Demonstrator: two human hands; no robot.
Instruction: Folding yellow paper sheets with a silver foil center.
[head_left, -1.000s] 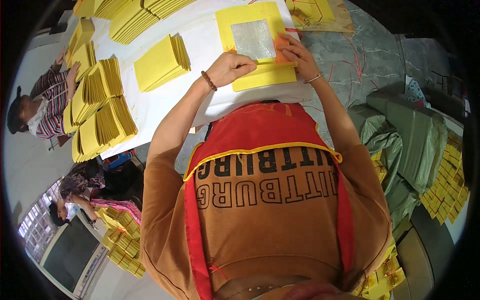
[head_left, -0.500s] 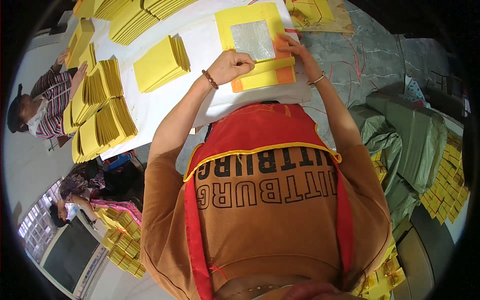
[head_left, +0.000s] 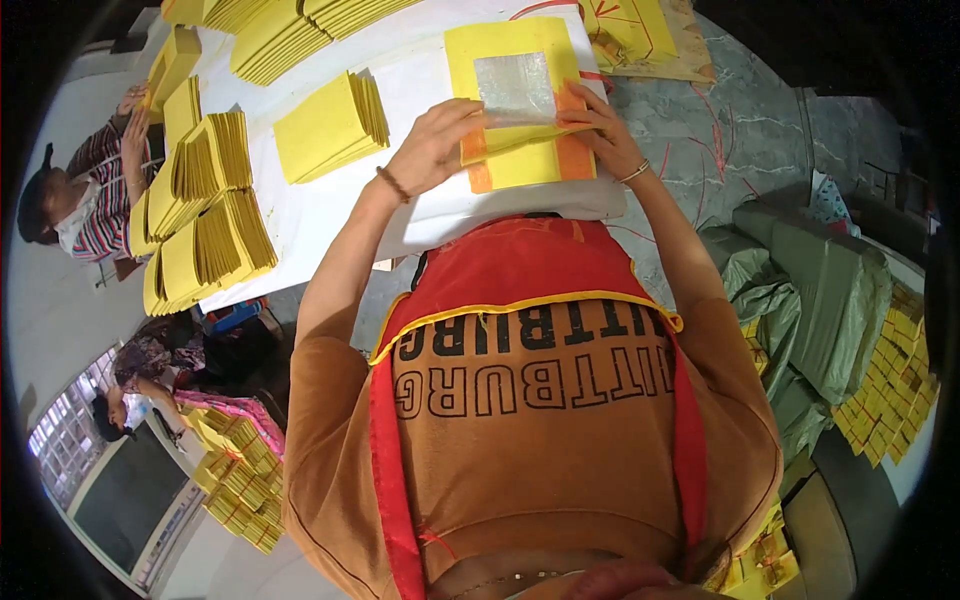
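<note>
On the white-covered table in front of me lies a stack of yellow paper sheets (head_left: 465, 60). The top one carries a silver foil rectangle (head_left: 515, 85) and orange patches. A strip of yellow paper is folded up near its close edge and stands slightly raised. My left hand (head_left: 437, 145) pinches the left end of this fold, its fingertips partly hidden. My right hand (head_left: 605, 135) holds the right end between thumb and fingers, with its upper fingers reaching over the orange patch.
A pile of folded yellow paper (head_left: 325, 130) lies left of my hands, with more piles (head_left: 210, 245) beyond. Across the table a person in a striped top handles yellow paper (head_left: 172, 65). Another person sits lower left by tied yellow bundles (head_left: 240, 470). Green wrapped packages (head_left: 815, 290) stand right.
My left hand has gone from a closed fist pressing the fold to pinching its left end. My right hand has come down to the right end. The folded strip has lifted a little.
</note>
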